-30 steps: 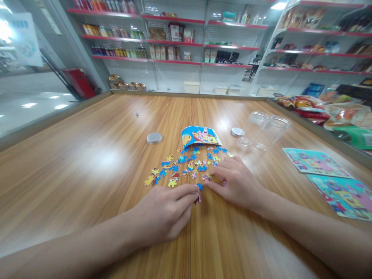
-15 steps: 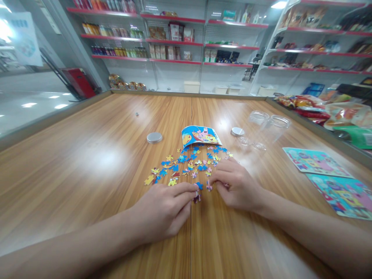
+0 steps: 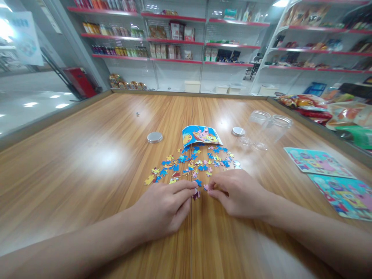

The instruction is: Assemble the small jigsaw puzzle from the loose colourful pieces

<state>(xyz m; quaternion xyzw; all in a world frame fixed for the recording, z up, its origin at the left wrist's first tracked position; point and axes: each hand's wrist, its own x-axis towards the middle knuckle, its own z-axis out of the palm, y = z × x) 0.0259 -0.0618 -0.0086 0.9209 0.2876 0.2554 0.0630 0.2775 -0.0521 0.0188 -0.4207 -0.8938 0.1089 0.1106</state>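
Observation:
Several small loose puzzle pieces (image 3: 192,164) in blue, yellow and pink lie scattered on the wooden table (image 3: 95,155). My left hand (image 3: 164,207) rests on the table with its fingers pinched on a dark red and blue piece (image 3: 196,195) at the near edge of the scatter. My right hand (image 3: 236,192) lies just to the right, fingers pinched on a small pink piece (image 3: 206,187). The two fingertips are almost touching. A curled cartoon picture sheet (image 3: 200,135) stands behind the pieces.
Two round metal lids (image 3: 154,137) (image 3: 238,131) and two clear jars (image 3: 269,130) lying on their sides sit behind the pieces. Two finished puzzle boards (image 3: 328,174) lie at the right. Snack bags (image 3: 328,110) line the right edge. Store shelves (image 3: 174,42) stand beyond.
My right hand has drawn back from the scatter toward me, bringing a pink piece close to my left fingertips. My left hand has stayed almost in place.

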